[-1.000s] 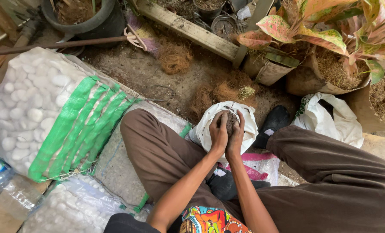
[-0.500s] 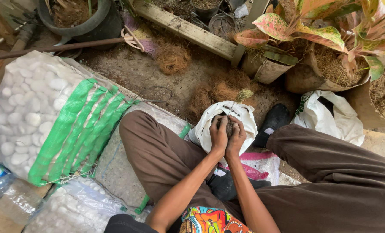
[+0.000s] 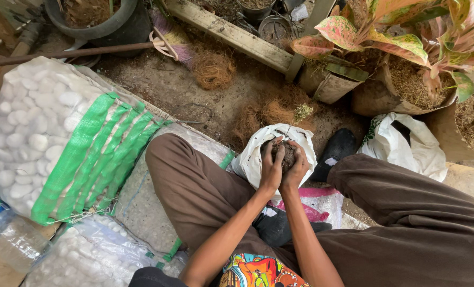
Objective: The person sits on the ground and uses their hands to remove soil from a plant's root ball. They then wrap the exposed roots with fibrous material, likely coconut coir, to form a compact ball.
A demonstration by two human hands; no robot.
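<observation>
While the person's brown-trousered knees frame the view, the left hand (image 3: 271, 169) and right hand (image 3: 296, 169) press together, fingers curled around a dark clump of soil and roots (image 3: 287, 155) inside the crumpled white plastic bag (image 3: 253, 157). What lies beneath the palms is hidden. Left sits a clear sack of white pebbles with green stripes (image 3: 51, 138). Beyond, a black pot of soil (image 3: 96, 18) is cut off at the top edge.
</observation>
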